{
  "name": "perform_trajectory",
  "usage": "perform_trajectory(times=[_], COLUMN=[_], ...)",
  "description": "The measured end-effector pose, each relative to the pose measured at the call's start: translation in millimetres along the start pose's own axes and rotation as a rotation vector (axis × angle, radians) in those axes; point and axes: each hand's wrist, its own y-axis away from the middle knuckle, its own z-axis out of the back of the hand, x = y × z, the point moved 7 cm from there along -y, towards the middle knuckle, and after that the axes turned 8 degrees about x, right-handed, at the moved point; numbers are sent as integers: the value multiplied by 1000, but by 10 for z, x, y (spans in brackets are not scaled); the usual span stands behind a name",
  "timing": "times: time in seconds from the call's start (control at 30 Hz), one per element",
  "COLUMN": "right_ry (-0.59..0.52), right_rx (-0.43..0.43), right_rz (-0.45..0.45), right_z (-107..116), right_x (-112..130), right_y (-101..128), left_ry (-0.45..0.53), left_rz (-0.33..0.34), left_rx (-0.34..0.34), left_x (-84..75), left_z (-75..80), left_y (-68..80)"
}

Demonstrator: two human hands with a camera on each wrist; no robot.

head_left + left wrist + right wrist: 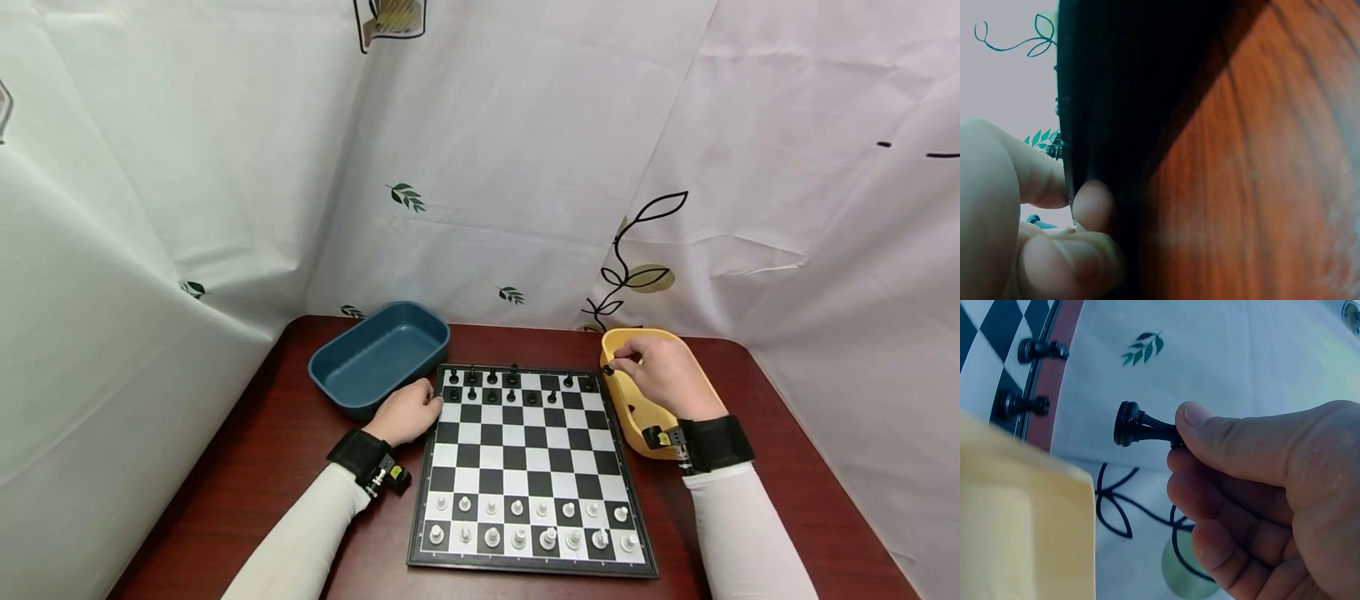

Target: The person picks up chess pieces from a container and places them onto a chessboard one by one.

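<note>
Head view shows a chessboard (531, 471) lying on a dark red table (247, 467), and everything else sits around that board. White pieces (528, 525) fill the two rows of the board nearest the person; black pieces (510, 387) stand along the two far rows, with some squares there bare.

Right of the board's far corner, the right hand (663, 375) hovers over a yellow tray (637, 417) that lies just beside the board's right edge. Thumb and forefinger pinch a black chess piece (609, 368) — a small one, held at the tray's near-board rim, above the table and off the squares. From the right wrist the same piece (1141, 425) is seen side-on, its round base pointing away from the hand (1260, 500), the thumb pressed on its upper end and the other fingers curled beneath. Two black pieces (1032, 378) on the board's edge show behind it.

Left of the board's far corner, the left hand (408, 412) rests on the table with loosely curled fingers touching the board's rim. The left wrist view confirms it — fingertips (1091, 203) lie against the dark edge of the board (1122, 112).

A blue tray (378, 354) sits beyond that hand, just off the board's far left corner. Pale patterned sheets (525, 167) hang behind the table.
</note>
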Motion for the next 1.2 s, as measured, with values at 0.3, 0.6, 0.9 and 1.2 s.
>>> perform_trajectory(times=[0.3,0.6,0.9,1.2], right_ry=[12,-105,-136,-98], right_rx=[12,115,174,242], right_rz=[33,38,60,93], right_z=[-98,-372,-655,-860], right_x=[247,500,651,758], right_y=[-138,-373,-552,-581], left_ry=[-3,-17,0,-7], left_rz=[-7,-6,-5,-12], left_rx=[-4,1,-2,-13], left_x=[19,-17,-25,11], left_z=[-19,-3,18,-4], left_y=[-16,12,36,3])
